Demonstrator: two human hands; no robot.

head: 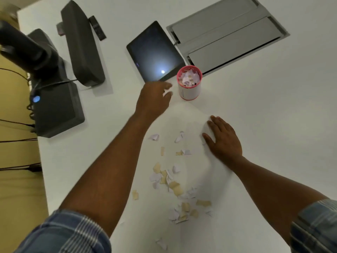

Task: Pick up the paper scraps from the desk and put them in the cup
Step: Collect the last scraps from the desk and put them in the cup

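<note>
A white cup [189,88] with a pink rim and base stands upright on the white desk [264,125], filled with paper scraps. My left hand [155,99] hovers just left of the cup, blurred, fingers loosely spread and nothing visible in it. My right hand [223,139] lies flat on the desk below and right of the cup, fingers straight. Several white and yellowish paper scraps [173,179] lie scattered on the desk between my forearms, reaching toward the near edge.
A dark tablet [153,52] lies just left behind the cup. A grey recessed cable box [228,33] sits behind it on the right. Black devices [80,44] and cables occupy the desk's left edge.
</note>
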